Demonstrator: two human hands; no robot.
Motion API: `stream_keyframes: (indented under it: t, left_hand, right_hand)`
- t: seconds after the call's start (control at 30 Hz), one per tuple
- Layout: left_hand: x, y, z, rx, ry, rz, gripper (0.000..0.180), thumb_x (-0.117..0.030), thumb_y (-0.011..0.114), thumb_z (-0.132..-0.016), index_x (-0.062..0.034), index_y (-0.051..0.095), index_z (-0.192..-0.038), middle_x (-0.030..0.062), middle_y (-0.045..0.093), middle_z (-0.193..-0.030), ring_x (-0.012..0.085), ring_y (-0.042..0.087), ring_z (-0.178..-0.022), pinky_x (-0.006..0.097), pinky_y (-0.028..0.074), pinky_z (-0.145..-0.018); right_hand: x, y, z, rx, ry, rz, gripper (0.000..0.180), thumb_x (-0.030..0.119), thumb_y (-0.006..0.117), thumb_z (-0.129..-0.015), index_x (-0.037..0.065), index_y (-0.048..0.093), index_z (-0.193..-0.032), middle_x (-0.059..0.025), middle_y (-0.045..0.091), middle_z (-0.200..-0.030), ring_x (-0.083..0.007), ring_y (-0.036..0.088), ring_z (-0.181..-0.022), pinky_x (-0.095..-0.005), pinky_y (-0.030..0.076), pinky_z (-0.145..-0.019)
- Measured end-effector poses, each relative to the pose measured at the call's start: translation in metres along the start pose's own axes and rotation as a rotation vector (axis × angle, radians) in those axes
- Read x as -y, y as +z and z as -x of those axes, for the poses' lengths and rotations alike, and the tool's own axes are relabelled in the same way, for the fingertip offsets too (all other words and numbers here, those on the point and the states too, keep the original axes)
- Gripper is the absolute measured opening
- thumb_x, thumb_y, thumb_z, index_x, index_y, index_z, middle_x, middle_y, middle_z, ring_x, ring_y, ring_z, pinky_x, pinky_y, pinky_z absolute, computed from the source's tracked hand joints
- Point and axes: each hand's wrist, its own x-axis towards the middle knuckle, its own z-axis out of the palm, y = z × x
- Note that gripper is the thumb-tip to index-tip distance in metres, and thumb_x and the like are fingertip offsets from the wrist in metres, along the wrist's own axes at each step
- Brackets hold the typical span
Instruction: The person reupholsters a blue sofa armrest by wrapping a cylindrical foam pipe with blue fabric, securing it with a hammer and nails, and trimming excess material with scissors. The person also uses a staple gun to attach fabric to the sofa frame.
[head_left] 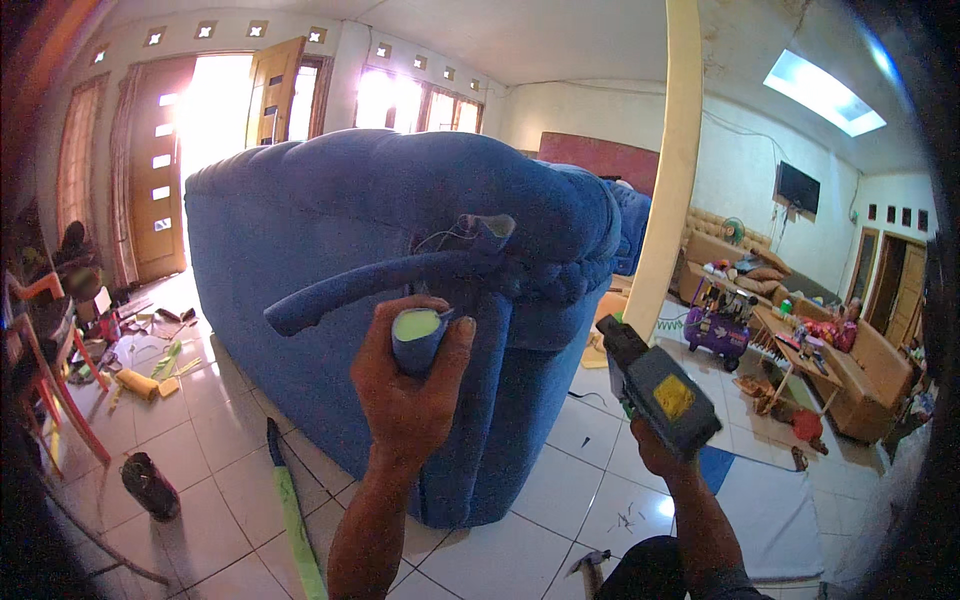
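My left hand (410, 410) is wrapped round the end of a blue fabric-covered foam strip (418, 352), its pale green foam core showing at the cut face. Just behind it stands a large blue upholstered sofa (290, 260), turned so that a broad flat side faces me. Another padded blue strip (375, 280) hangs off the sofa to the left, and a loose fabric flap with threads (490, 232) sticks out above it. In my right hand (660, 448) is a dark gun-shaped power tool (668, 388) with a yellow label, held apart from the sofa on the right.
On the tiled floor lie a hammer (592, 562), scattered small dark pieces (628, 518), a long green foam strip (292, 520) and a dark cylinder (150, 487). A yellow post (668, 160) rises right of the sofa. Farther right are a purple air compressor (718, 325) and a brown sofa (868, 385).
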Motion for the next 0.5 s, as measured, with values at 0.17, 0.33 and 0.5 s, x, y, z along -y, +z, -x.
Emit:
stream_keyframes:
  t: [0.17,0.33,0.5]
  left_hand:
    - [-0.014,0.002,0.007,0.214,-0.377,0.197,0.019,-0.011,0.077,-0.091,-0.0055,0.067,-0.106,0.0052,0.069,-0.093,0.0133,0.063,-0.083,0.03,0.052,-0.076]
    - [-0.033,0.003,0.01,0.297,-0.243,-0.045,0.022,-0.012,0.078,-0.088,-0.0066,0.068,-0.107,0.006,0.07,-0.097,0.0145,0.065,-0.088,0.032,0.052,-0.079]
    - [-0.034,-0.039,0.024,1.269,-0.235,-0.144,0.038,-0.032,0.08,-0.087,-0.0071,0.066,-0.112,0.0115,0.072,-0.104,0.0287,0.07,-0.092,0.04,0.054,-0.083]
  right_hand:
    - [0.006,-0.004,-0.005,0.245,0.271,-0.367,0.049,0.028,0.079,-0.074,0.012,0.065,-0.119,-0.0097,0.07,-0.111,-0.0274,0.063,-0.111,-0.0451,0.042,-0.104]
    - [0.01,-0.011,-0.015,0.295,0.197,-0.349,0.061,0.021,0.081,-0.075,0.008,0.059,-0.131,-0.012,0.072,-0.115,-0.0281,0.069,-0.105,-0.0419,0.051,-0.096]
    - [-0.054,0.001,0.016,0.364,0.056,-0.497,0.069,0.006,0.08,-0.074,0.011,0.058,-0.139,-0.0094,0.075,-0.114,-0.0236,0.074,-0.1,-0.0351,0.057,-0.092]
